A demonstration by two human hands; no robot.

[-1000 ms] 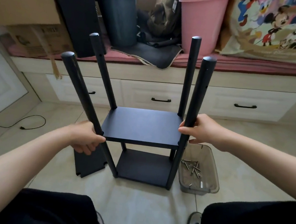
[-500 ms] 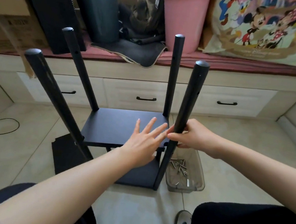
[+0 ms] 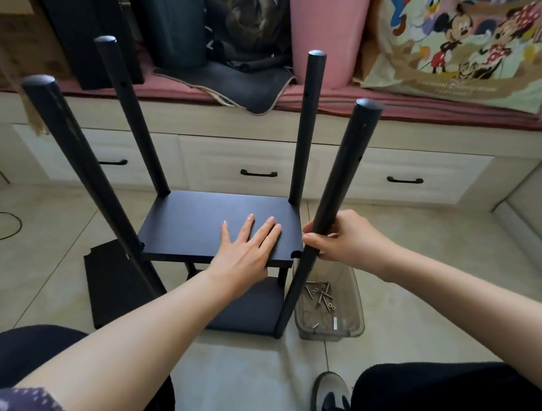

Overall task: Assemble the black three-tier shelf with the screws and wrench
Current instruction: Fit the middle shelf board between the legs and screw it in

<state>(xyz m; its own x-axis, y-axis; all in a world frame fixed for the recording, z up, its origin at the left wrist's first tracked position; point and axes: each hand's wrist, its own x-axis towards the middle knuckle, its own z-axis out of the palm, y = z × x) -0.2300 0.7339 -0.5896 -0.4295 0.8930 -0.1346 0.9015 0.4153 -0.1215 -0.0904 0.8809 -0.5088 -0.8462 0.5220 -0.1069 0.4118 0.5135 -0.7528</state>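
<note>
Beige floor tiles (image 3: 236, 384) carry the black wooden shelf frame (image 3: 194, 227); white drawers (image 3: 233, 165) at twelve o'clock. Left hand (image 3: 242, 252) presses flat, fingers straight, on its middle board; right hand (image 3: 349, 242) grips the near-right black round post (image 3: 341, 185). Clear plastic screw tray (image 3: 351, 316) sits at four o'clock.

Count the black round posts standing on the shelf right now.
4. Near-left black round post, leaning outward; far-left post; far-right post; near-right post, gripped by the right hand. None appear hidden.
</note>
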